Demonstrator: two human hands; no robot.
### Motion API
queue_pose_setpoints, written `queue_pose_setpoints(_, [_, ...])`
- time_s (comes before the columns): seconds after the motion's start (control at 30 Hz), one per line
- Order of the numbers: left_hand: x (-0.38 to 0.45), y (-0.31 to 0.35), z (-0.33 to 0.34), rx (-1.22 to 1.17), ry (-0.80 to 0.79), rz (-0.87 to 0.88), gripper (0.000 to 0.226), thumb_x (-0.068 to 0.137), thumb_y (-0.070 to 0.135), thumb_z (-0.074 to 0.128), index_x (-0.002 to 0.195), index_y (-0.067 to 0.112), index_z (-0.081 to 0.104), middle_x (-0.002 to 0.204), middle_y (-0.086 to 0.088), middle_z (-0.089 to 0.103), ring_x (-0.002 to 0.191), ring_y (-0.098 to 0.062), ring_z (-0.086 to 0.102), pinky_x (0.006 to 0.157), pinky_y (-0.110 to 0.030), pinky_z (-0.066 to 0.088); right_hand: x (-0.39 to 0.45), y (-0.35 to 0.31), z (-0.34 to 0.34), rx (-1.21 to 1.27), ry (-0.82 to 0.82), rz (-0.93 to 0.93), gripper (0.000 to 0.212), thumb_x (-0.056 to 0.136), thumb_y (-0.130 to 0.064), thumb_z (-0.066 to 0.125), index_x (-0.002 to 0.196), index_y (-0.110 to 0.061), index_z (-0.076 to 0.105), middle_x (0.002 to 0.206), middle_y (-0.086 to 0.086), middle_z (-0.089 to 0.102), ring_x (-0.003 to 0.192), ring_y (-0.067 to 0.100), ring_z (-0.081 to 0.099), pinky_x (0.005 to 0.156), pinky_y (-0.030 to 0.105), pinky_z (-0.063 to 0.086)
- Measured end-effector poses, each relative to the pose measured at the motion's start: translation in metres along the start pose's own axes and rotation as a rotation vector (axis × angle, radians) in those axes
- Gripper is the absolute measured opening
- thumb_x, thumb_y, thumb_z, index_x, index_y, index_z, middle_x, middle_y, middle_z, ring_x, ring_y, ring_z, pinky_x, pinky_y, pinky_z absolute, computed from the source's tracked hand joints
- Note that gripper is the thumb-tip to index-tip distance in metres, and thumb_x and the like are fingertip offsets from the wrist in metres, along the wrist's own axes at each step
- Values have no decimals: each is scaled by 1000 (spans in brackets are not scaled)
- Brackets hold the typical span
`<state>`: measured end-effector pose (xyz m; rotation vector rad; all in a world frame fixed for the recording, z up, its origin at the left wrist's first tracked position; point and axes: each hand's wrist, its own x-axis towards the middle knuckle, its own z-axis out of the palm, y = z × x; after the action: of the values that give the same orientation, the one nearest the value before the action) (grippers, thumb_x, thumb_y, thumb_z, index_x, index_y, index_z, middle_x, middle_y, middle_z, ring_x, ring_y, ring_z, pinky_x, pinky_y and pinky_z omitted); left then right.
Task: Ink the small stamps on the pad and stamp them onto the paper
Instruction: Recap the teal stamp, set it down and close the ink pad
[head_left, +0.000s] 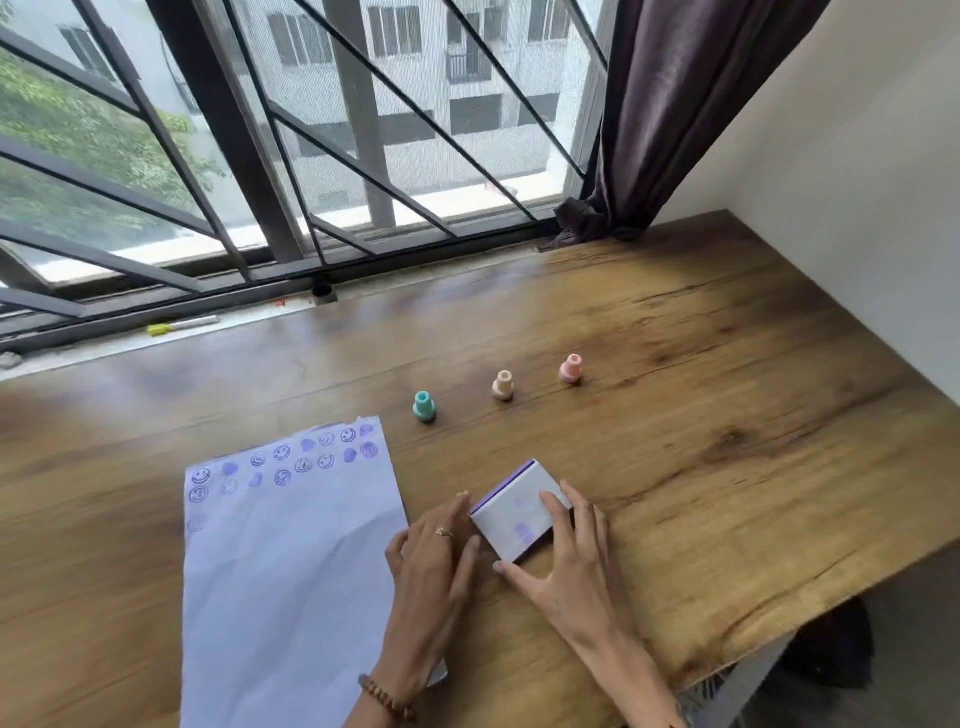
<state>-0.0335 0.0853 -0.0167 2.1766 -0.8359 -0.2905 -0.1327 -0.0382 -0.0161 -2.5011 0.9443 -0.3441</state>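
Note:
A white sheet of paper (291, 561) lies on the wooden table, its top rows covered with purple smiley and blot prints. Just right of it sits the ink pad (517, 512), a small box with a white lid and a purple edge, its lid down. My left hand (434, 566) touches the pad's left side with its fingertips. My right hand (566, 561) holds the pad's right and near sides, fingers resting on the lid. Three small stamps stand upright beyond the pad: teal (424, 406), peach (503, 385) and pink (570, 368).
The wooden table (727, 415) ends at a near right edge and meets a white wall on the right. A barred window and sill run along the back, with a yellow-capped marker (179, 326) on the sill. A dark curtain (670, 119) hangs at the back right.

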Motion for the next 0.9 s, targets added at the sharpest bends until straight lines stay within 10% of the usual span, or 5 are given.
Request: queue_pose_setpoints(0.9, [4, -2, -2, -42, -52, -12, 59, 76, 38, 25, 133, 31, 40, 122, 38, 33, 122, 14, 24, 96, -5, -1, -6, 9, -4, 58, -1, -27, 72, 59, -50, 76, 119, -27, 43, 133, 13, 44, 116, 28, 43, 92, 38, 45])
